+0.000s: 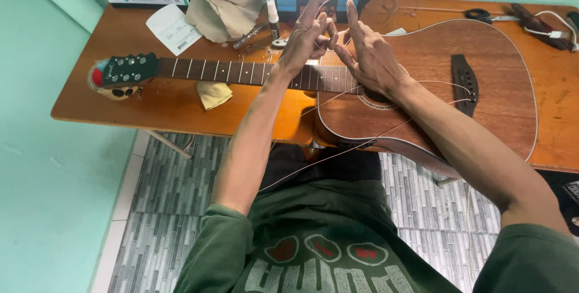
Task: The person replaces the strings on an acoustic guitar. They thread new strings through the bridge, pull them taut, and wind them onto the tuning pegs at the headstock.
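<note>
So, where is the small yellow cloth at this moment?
In the head view, the yellow cloth lies on the wooden table, left of centre, just below the guitar neck and near the headstock.

Brown acoustic guitar [422,70] flat on table, loose string [338,154] trailing

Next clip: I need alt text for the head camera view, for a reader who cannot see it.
Seen from above, a person's left hand and right hand meet over the neck of an acoustic guitar lying on a wooden table, fingers pinching a thin loose string. A cloth lies behind.
</note>
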